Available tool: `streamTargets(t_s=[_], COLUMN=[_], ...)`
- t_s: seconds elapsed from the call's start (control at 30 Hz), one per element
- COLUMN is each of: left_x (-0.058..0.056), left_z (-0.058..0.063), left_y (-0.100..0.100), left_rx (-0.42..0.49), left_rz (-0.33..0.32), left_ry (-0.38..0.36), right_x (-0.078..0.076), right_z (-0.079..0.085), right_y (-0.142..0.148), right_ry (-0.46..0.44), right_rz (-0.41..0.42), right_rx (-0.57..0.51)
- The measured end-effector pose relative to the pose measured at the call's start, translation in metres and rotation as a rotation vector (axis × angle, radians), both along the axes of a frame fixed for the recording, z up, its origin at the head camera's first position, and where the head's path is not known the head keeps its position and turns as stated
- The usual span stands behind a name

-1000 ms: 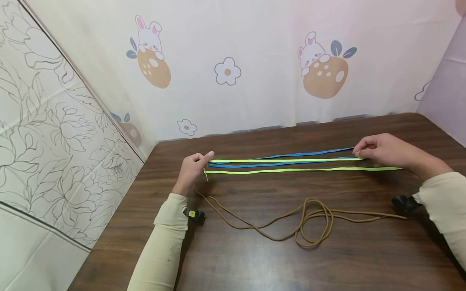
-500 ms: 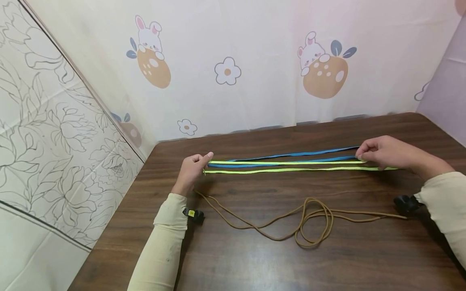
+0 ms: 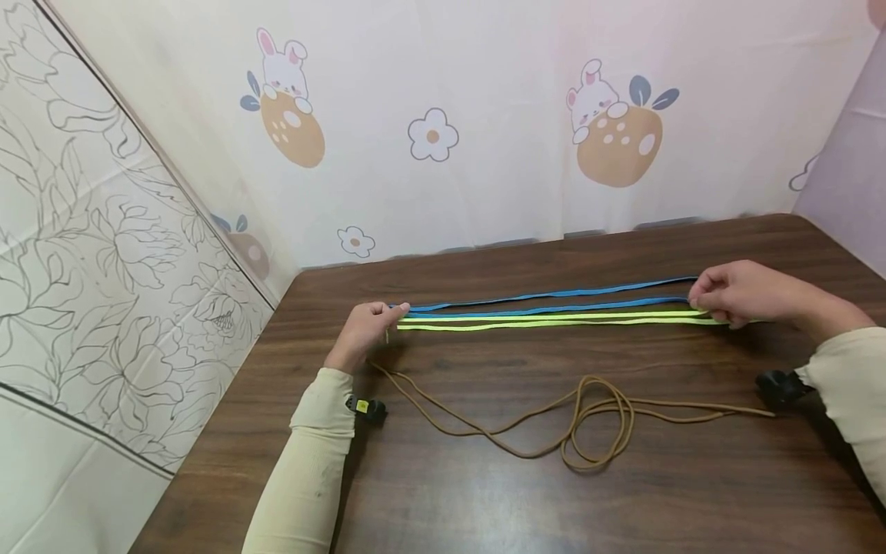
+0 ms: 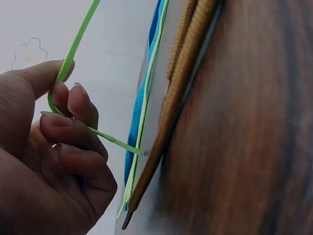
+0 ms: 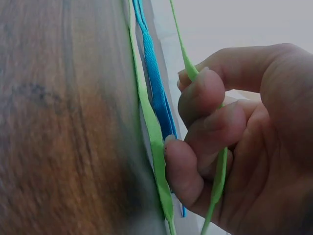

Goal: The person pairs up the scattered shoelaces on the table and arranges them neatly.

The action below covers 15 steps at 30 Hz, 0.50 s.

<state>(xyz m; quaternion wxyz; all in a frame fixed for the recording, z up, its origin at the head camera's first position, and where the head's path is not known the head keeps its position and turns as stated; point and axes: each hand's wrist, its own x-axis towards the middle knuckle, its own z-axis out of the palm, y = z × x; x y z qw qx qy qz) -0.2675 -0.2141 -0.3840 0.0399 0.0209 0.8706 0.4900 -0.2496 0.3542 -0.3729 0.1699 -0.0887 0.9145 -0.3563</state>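
A flat yellow-green shoelace stretches straight between my two hands. My left hand pinches it near one end between thumb and index finger, and in the left wrist view its tip dangles below the fingers. At the other side my right hand pinches it with thumb and index finger, the tail running down past the palm in the right wrist view. Close beside it on the near side lies another yellow-green strand. Just behind, a blue shoelace lies in two long strands, their right ends passing behind my right hand.
A brown round shoelace with a loop near its middle lies closer to me on the dark wooden table. Behind the table hangs a pale printed cloth. A flower-patterned panel stands at the left.
The held yellow-green strand has moved toward me, off the blue strands and alongside the other yellow-green one. My right hand has shifted slightly right; my left hand has lowered a little.
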Motion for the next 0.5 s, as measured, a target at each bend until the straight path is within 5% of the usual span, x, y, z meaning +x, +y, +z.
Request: streamTargets(t_s=[0.33, 0.5], left_x=[0.001, 0.0008], left_z=[-0.0009, -0.0013], left_y=[-0.0011, -0.0011], left_rx=[-0.023, -0.02], left_rz=[-0.019, -0.016], left_ry=[-0.029, -0.04], right_x=[-0.0005, -0.0012], right_z=[-0.003, -0.0034], right_y=[0.0029, 0.0046], right_ry=[-0.036, 0.025], right_rz=[-0.013, -0.001], right_rx=[-0.017, 0.015])
